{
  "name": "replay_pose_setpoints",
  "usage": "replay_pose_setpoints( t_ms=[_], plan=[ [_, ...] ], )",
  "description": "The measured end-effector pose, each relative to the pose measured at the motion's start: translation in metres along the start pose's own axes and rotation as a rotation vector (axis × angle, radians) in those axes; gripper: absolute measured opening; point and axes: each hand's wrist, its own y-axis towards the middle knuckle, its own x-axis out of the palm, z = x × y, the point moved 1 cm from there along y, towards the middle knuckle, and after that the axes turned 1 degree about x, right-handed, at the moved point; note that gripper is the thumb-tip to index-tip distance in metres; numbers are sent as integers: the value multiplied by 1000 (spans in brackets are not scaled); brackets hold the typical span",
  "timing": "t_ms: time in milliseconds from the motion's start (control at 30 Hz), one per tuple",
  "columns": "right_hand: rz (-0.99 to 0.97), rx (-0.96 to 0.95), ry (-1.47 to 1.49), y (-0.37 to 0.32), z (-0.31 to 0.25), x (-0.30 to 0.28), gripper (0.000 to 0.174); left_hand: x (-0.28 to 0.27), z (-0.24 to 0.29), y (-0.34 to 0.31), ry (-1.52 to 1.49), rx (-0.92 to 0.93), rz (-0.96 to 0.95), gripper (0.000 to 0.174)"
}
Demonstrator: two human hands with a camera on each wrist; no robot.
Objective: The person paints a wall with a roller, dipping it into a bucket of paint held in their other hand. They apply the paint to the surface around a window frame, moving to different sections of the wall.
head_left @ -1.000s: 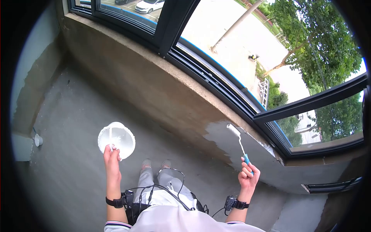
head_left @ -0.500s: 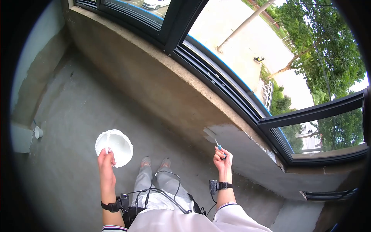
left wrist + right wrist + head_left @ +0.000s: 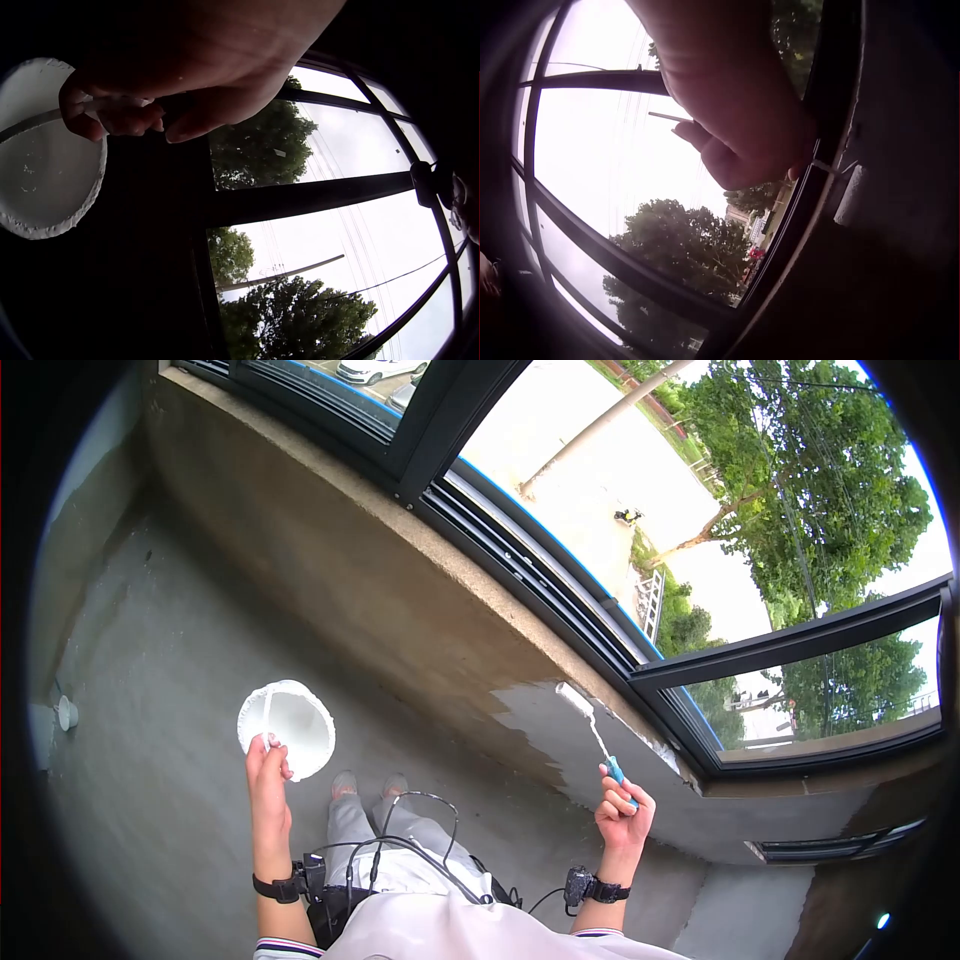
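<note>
My left hand grips the handle of a white bucket, holding it out above the floor. White paint-like stuff crusts the bucket's rim, seen again in the left wrist view beyond the curled left-hand fingers. In my right hand is a small paint roller, gripped by its blue handle. The white roller sleeve lies against the low wall just under the window ledge, on a patch of light grey coating. The right wrist view shows the sleeve beyond the hand; the palm side is hidden.
A rough ledge runs above the brown, uncoated wall. Dark window frames border it, with trees and parked cars outside. A small white cup-like thing is at the far left. Cables cross my waist.
The right hand first swings down and left with the roller, then back up and right to near the ledge. The left hand keeps hold of the bucket, with little shift.
</note>
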Motion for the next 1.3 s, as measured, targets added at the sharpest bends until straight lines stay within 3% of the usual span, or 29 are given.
replay_pose_setpoints(
  t_ms=[200,533,767,1067,1133,1300],
  plan=[
    [97,53,-14,46,16,-15,31,-6,0,-11,37,-23,16,8],
    [-27,-9,81,-13,-10,15,36,9,7,-9,1,-7,46,10],
    [91,48,40,42,9,-7,32,-7,5,-6,24,25,81,11],
    [8,-46,86,-12,-6,30,35,-5,1,-8,18,-58,44,11],
    [-27,-218,-94,4,-10,32,35,-6,0,-10,36,-23,-4,10],
    [28,-83,-92,-22,4,49,37,-25,1,-15,51,-6,44,11]
  ],
)
